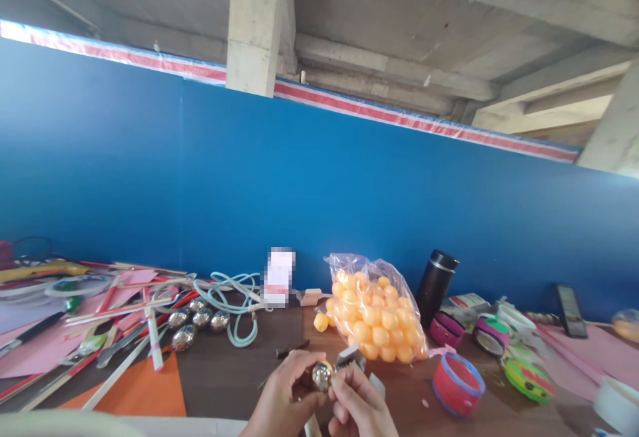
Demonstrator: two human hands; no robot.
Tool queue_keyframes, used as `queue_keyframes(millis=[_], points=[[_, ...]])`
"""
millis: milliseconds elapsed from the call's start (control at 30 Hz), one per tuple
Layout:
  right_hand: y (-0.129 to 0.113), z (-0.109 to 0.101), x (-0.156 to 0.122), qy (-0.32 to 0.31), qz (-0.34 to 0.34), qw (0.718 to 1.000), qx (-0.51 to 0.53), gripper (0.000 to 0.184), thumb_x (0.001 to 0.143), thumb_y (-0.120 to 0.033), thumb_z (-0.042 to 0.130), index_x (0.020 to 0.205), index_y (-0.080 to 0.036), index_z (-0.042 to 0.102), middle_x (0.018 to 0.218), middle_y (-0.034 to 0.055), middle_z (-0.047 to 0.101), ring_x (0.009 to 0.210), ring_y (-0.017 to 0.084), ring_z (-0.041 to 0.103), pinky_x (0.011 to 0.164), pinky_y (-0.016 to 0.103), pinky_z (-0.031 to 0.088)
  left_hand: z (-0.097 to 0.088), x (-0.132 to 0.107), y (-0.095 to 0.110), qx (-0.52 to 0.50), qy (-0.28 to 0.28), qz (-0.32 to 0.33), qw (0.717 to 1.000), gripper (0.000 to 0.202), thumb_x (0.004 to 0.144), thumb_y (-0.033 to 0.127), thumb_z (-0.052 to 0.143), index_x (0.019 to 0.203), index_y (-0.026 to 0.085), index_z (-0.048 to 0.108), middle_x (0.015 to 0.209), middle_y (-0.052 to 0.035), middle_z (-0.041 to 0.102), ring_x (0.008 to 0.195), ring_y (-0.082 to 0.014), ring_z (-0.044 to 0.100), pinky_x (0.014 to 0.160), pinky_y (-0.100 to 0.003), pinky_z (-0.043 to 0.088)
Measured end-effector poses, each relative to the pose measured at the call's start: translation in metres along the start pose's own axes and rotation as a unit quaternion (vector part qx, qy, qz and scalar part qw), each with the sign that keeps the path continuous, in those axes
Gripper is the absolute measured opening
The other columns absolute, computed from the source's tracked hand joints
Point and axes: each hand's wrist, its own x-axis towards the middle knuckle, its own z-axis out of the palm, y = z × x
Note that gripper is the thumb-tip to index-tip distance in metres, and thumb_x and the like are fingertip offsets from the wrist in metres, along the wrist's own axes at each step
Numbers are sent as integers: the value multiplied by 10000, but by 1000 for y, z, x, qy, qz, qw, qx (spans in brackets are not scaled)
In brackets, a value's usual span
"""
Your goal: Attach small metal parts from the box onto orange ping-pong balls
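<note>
Near the front edge of the table, my left hand point(289, 390) grips a shiny silver ball point(322, 376) between thumb and fingers. My right hand point(357, 397) is closed in a pinch at the ball's right side; whatever lies between its fingertips is too small to make out. Just behind the right hand shows a small grey piece point(351, 355), partly hidden by the fingers. Several more silver balls point(202, 318) lie in a cluster to the left. A dark, thin tool point(293, 349) rests beyond my left hand.
Behind my hands stands a clear bag of orange balls point(379, 320), one loose ball point(321, 322) beside it. A black flask point(437, 284) and a red tape roll point(458, 384) are to the right. A pale blue cord point(243, 340), sticks and orange paper point(150, 387) lie left.
</note>
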Motion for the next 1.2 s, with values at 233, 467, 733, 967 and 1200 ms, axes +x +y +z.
queue_keyframes(millis=[233,467,733,967,1200], points=[[-3,4,-1,9,13,999,29,328,581,-380,757,639,-174,509,469,-87,562,333,12,481,381,145,453,0,-1,6,2,12,-13,1000,400,631,101,647,1006,236,623,965,-38,614,830,-176,604,726,-234,473],[1,2,-2,4,19,999,28,326,610,-411,729,614,-174,506,392,-95,497,325,21,464,383,151,424,0,-1,10,50,21,-9,998,392,604,110,673,977,226,644,910,-37,642,812,-178,607,721,-227,475],[0,8,-2,20,-4,998,52,367,587,-393,752,624,-169,464,464,-96,530,345,-21,351,396,160,433,0,-1,5,44,12,-3,999,373,628,212,704,991,251,627,933,-26,631,837,-175,608,745,-229,476],[-3,11,-5,23,0,998,50,382,585,-384,757,686,-178,452,497,-97,549,360,-20,367,424,176,452,2,-2,2,3,18,-29,999,385,624,267,712,998,235,630,946,-44,631,858,-187,607,770,-254,486],[2,8,-2,5,-4,998,59,388,606,-395,741,726,-192,433,469,-108,533,341,-23,351,400,153,404,2,-3,9,-1,34,-53,998,386,591,236,723,969,228,652,960,-48,662,860,-201,612,780,-257,486]])
